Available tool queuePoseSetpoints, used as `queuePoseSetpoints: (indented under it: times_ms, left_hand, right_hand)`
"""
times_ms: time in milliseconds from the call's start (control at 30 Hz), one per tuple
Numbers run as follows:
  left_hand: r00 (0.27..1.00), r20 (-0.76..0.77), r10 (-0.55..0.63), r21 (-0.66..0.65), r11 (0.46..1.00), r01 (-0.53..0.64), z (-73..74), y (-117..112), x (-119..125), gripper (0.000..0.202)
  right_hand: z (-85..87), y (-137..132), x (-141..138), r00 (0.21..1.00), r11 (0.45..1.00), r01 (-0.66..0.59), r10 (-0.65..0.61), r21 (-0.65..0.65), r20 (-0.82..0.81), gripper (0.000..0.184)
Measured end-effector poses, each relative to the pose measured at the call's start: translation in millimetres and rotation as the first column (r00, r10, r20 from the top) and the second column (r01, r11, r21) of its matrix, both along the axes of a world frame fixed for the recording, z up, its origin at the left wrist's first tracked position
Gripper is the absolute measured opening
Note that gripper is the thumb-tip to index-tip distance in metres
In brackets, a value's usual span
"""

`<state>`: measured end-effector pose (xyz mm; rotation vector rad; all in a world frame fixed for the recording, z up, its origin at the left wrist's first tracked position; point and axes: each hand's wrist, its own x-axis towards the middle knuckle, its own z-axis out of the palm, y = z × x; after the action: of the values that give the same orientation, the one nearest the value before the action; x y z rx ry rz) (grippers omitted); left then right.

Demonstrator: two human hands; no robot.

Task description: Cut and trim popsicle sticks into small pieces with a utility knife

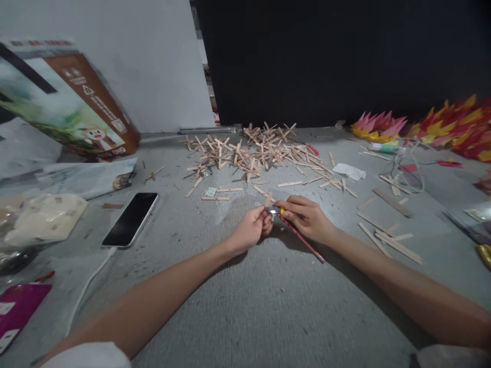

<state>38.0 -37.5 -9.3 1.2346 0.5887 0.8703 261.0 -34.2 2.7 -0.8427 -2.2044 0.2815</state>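
Note:
In the middle of the table my left hand (251, 228) is closed, pinching a small wooden craft stick (269, 198) whose end points up from the fingertips. My right hand (307, 217) is wrapped round a small utility knife with a yellow part, its metal blade (273, 210) lying against the left fingertips. A thin red pencil-like rod (306, 243) slants down from under the right fingers; whether it is held separately or joined to the knife I cannot tell. Beyond both hands lies a heap of crossed wooden sticks (251, 153).
A phone (130, 220) on a white cable lies at left, near a printed box (92, 107) and plastic packets (46, 220). Loose sticks (399, 245) and a crumpled white paper (349, 171) lie at right. Paper-like pink and yellow shapes (378, 128) stand at the back right.

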Motion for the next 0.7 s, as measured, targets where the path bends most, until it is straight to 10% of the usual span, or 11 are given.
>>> queuePoseSetpoints:
  times_ms: [700]
  left_hand:
    - [0.998,-0.048,-0.046,0.025,0.999,0.048,1.6,-3.5,-2.4,0.029]
  right_hand:
    - [2.6,1.8,1.3,0.998,0.996,-0.054,0.051,-0.076,-0.038,0.033]
